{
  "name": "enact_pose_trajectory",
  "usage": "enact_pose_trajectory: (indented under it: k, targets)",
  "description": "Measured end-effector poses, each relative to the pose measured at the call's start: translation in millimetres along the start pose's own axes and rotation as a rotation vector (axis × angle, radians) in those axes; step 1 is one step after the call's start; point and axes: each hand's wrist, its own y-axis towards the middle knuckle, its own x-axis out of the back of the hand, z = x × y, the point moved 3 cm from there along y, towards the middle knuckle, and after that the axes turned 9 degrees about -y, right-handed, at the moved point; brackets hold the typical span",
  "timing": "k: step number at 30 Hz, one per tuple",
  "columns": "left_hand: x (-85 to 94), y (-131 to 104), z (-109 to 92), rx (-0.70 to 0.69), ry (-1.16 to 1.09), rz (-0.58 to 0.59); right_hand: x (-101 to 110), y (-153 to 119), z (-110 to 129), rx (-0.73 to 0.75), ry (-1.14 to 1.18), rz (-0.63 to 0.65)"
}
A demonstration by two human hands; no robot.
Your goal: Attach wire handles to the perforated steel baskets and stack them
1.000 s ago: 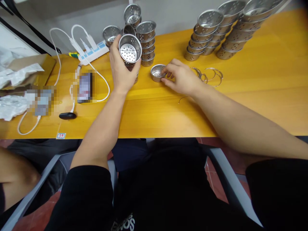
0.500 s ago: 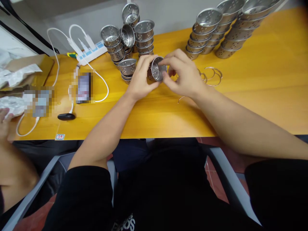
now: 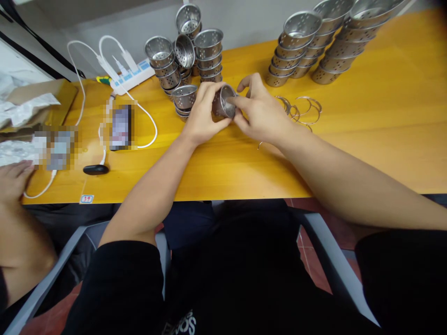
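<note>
A perforated metal cup lies tilted in my left hand, its mouth turned to the right. The fingers of that hand wrap over its top and the thumb runs underneath. At the mouth is my right hand, its index fingertip just inside and its thumb at the lower rim. A thin curved line shows inside the cup; whether it is a wire ring I cannot make out. Several thin wire rings lie on the table to the right of my right hand, partly hidden by it.
Stacked perforated cups stand behind my left hand, with more stacks at the back right. To the left are a power strip with white cables, a phone and a black oval object. Another person's hand rests at the far left.
My right index finger has straightened into the cup's mouth, and the hand has shifted slightly left and down. The cup has turned a little. At far left, the other person's hand has moved right.
</note>
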Motion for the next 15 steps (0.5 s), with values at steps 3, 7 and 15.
enact_pose_trajectory:
  k: [3, 7, 15]
  targets:
    - [-0.5, -1, 1, 0.018, -0.001, -0.027, 2, 0, 5, -0.022, -0.004, 0.016]
    - [-1.2, -2, 8, 0.049, -0.009, -0.063, 4, 0, 11, -0.014, 0.034, 0.005]
    - [-7.0, -7, 6, 0.099, 0.011, -0.052, -2, -1, -10, -0.069, 0.265, -0.112]
